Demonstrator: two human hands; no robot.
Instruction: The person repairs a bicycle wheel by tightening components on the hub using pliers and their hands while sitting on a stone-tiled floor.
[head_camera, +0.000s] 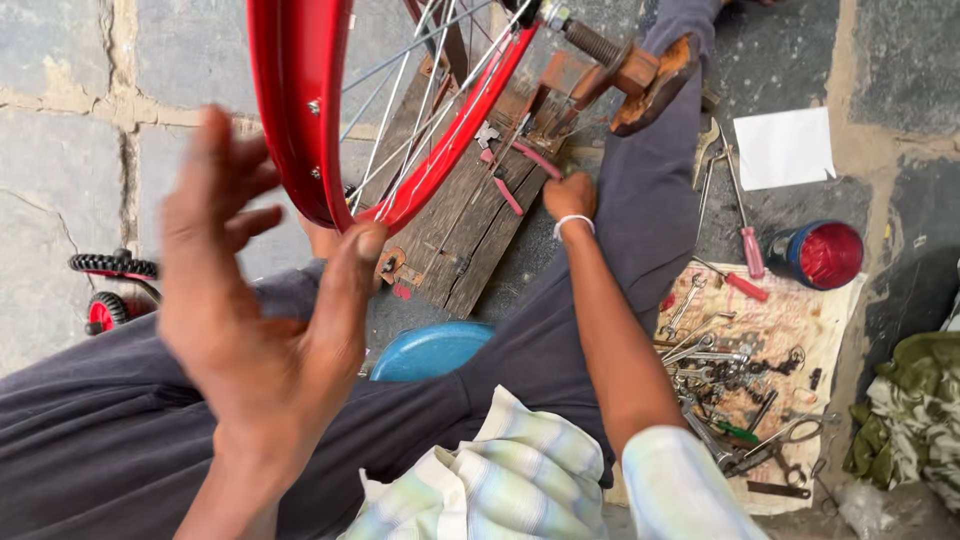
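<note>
Left hand (255, 310) is hovering open at about 8 o'clock, fingers spread, thumb tip touching the inner edge of the red wheel rim (300, 110), nothing gripped. Right hand (570, 197) is reaching out to centre, just past 12 o'clock, white band on the wrist, fingers curled down onto the wooden board (470, 230) beside a pink strip (508, 195); cannot tell whether it is actually pinching anything, the fingertips are hidden.

Rim is standing upright at 11 to 12 o'clock, spokes (420, 90) already laced in and running up toward a hub that is cut off at the top edge. No tyre or tube is showing on the rim, so the wheel is looking partly built: spokes in, rubber missing, and whether truing or tightening is being done is not clear from this view. Threaded axle with a rusty wooden block (650, 85) is lying across the top of the board at 1 o'clock.

Blue bowl (430, 350) is sitting between the legs at centre. Heap of spanners and pliers (730, 380) is lying on a printed sheet at 4 o'clock, red-handled screwdriver (750, 250) and red-lidded tin (825, 255) at 3 o'clock, white paper (785, 148) at 2 o'clock, small black training wheel (110, 290) at 9 o'clock
</note>
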